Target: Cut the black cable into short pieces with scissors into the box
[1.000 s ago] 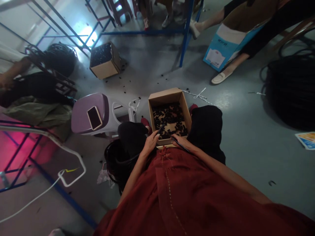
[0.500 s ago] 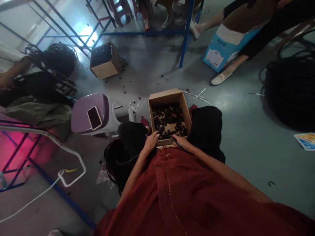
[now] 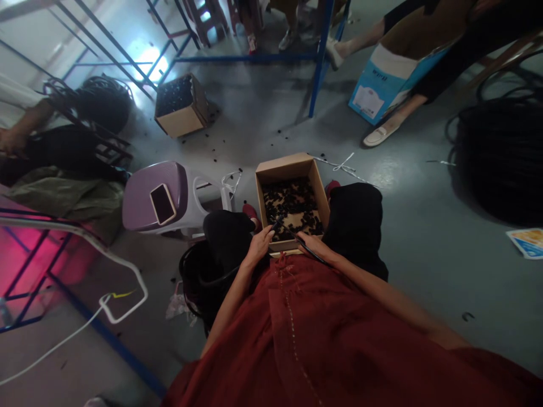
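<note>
An open cardboard box (image 3: 292,246) stands between my knees, its bottom strewn with small black pieces (image 3: 291,195). Over the near edge, my left hand (image 3: 259,244) is closed on a dark, narrow piece (image 3: 278,223) pointing into the box. Close by on the right, my right hand (image 3: 311,242) is closed around a thin black curved length (image 3: 316,256), which runs back along the wrist. Whether this is tubing or a tool handle I cannot tell. The tips of both held things nearly meet above the box.
A purple stool (image 3: 138,195) with a phone (image 3: 163,204) stands at left. Black coiled tubing (image 3: 197,282) lies by my left leg, with a bigger coil (image 3: 504,158) at right. Farther off are another box (image 3: 182,121), a blue carton (image 3: 373,85) and seated people.
My right hand and the black length in it have shifted very slightly. Otherwise the scene is the same.
</note>
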Demonstrator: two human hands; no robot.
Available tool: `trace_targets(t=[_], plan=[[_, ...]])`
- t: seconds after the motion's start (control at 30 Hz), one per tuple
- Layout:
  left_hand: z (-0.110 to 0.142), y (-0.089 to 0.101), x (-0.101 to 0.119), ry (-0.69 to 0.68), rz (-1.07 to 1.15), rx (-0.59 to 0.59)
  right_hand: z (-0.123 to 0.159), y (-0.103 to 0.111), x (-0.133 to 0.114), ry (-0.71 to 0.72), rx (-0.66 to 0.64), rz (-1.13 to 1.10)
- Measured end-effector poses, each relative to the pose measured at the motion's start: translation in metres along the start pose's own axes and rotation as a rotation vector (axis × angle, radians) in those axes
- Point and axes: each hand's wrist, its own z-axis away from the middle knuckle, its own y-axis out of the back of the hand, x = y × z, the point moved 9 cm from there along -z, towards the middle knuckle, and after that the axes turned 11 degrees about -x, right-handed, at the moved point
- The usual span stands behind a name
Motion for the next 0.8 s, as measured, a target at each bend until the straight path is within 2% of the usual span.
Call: trace_targets(t=[0.43, 0.67, 0.8], plan=[[-0.004, -0.002, -0.011, 0.011, -0.001, 0.000, 0.001, 0.000, 0.000, -0.011, -0.001, 0.006], [-0.007, -0.010, -0.009, 0.037, -0.029, -0.060, -0.004, -0.001, 0.009, -0.047, 0.041, -0.001], [-0.005, -0.009, -0.003, 0.032, -0.033, -0.051, -0.003, 0.008, 0.013, -0.085, 0.107, -0.081]])
